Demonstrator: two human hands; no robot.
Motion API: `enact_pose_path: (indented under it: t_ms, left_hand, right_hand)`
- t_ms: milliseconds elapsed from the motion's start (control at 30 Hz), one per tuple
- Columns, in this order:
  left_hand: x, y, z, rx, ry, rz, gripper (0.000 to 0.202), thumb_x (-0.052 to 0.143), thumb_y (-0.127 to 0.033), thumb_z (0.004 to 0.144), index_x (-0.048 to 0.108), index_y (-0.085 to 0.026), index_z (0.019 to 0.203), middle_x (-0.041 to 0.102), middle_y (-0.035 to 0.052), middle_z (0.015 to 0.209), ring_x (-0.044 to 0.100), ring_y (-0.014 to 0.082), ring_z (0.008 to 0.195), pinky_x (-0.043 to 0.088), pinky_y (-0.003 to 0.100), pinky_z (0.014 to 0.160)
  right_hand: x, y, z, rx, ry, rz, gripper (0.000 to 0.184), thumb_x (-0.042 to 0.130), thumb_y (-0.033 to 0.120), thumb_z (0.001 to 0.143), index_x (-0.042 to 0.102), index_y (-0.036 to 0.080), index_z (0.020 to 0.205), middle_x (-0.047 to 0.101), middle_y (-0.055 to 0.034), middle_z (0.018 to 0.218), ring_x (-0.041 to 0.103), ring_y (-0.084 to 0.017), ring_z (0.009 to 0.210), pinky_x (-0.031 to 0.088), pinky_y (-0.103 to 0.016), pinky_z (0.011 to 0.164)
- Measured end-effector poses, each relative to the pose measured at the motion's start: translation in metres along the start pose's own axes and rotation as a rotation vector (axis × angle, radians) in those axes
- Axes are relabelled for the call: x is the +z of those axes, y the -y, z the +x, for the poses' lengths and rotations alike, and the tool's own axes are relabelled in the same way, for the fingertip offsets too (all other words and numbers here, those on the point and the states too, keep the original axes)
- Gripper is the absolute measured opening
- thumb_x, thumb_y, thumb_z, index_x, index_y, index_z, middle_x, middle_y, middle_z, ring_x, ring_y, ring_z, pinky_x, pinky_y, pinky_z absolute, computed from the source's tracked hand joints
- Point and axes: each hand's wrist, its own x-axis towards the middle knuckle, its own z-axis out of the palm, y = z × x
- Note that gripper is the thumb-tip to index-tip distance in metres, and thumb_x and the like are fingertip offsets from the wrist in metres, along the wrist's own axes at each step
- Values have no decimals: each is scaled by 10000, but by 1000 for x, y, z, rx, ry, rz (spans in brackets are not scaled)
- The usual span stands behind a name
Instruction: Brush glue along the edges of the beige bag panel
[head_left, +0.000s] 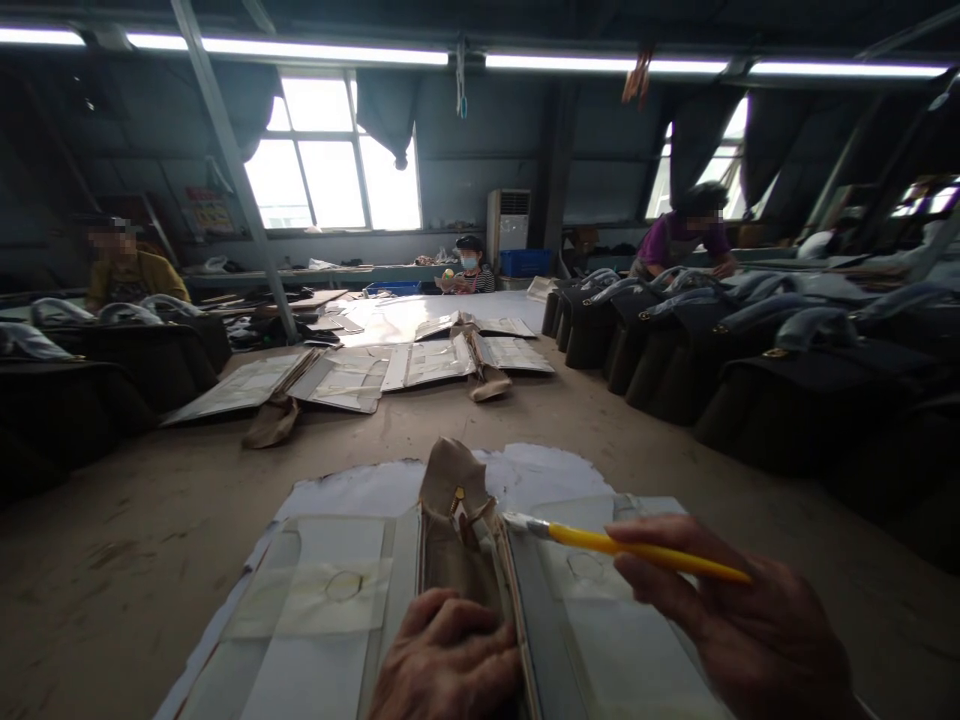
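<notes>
One yellow-handled brush (645, 550) is being counted, along with two hands, a left hand (446, 655) and a right hand (742, 630). Three tan folded pieces (450, 480) are being counted on the worktop (637, 430). Three other people (469, 265) and two windows (330, 155) are being counted at the back. The dark bags (750, 370) are being left untallied, being too crowded

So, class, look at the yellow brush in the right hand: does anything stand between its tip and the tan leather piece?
Nothing visible does. The yellow brush, held in the right hand, has its tip right beside the right edge of the tan leather piece. The left hand rests on the piece's near end, clear of the tip.
</notes>
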Motion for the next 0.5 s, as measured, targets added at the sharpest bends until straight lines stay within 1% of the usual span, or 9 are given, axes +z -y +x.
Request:
enact_pose_path:
  t_ms: [67,167,267,333,433,500]
  left_hand:
    - [-2,-1,0,7,10,12,404,318,-519,937,496,-355,1260,675,-95,1023,586,107,823,297,316,845]
    - [-6,-4,3,10,7,27,409,293,-513,939,496,-359,1259,681,-80,1004,589,112,812,306,312,837]
    - [-12,-10,8,-63,46,-12,389,285,-496,944,505,-375,1241,682,-82,994,589,115,834,313,307,848]
    - [-15,-14,10,-115,68,-63,374,310,-498,934,526,-377,1215,680,-78,998,588,118,850,318,310,854]
    - [-19,-17,12,-132,63,-141,352,393,-479,893,558,-363,1181,678,-64,1009,589,130,851,330,323,835]
    - [-23,-19,13,-148,85,-202,337,445,-421,856,577,-352,1157,679,-54,1007,586,146,858,336,339,832]
  right_hand:
    - [-3,0,1,-7,-24,-50,81,618,303,828,638,303,907,659,97,753,603,-51,521,433,-100,457]
    - [3,-1,9,21,-71,-61,82,622,288,823,643,286,902,667,89,755,603,-54,513,432,-113,467]
    - [15,0,14,67,-83,11,76,614,269,815,660,256,874,664,71,727,592,-63,491,445,-138,492]
    - [19,2,13,83,-78,50,77,608,277,813,665,247,856,659,60,719,595,-75,502,471,-155,537]
    - [16,6,3,75,-79,56,68,611,293,819,659,266,859,655,64,721,593,-78,505,495,-161,587]
    - [8,11,-6,54,-56,25,66,620,294,818,652,283,874,657,75,726,588,-71,491,485,-142,543]
